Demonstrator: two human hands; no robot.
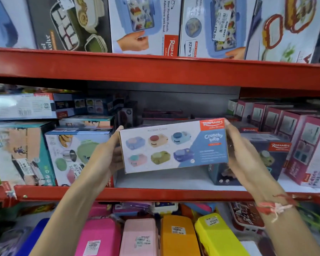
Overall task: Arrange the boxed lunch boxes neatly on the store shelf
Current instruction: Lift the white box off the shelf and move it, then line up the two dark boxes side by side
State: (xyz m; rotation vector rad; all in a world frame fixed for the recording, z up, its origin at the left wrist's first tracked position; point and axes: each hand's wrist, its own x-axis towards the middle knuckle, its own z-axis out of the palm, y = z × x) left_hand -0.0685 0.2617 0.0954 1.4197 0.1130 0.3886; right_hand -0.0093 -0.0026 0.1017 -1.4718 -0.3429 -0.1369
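A white and blue boxed lunch box marked "Crunchy Bite" hangs a little above the middle shelf's white floor, tilted slightly up to the right. My left hand grips its left end. My right hand grips its right end; a red and white thread is tied round that wrist. The box sits in front of a gap between a white boxed lunch box on the left and a dark blue boxed lunch box on the right.
Red shelf rails run above and below the gap. Stacked boxes fill the left of the middle shelf, pink boxes the right. Larger boxes stand on the top shelf. Coloured plastic lunch boxes lie on the shelf beneath.
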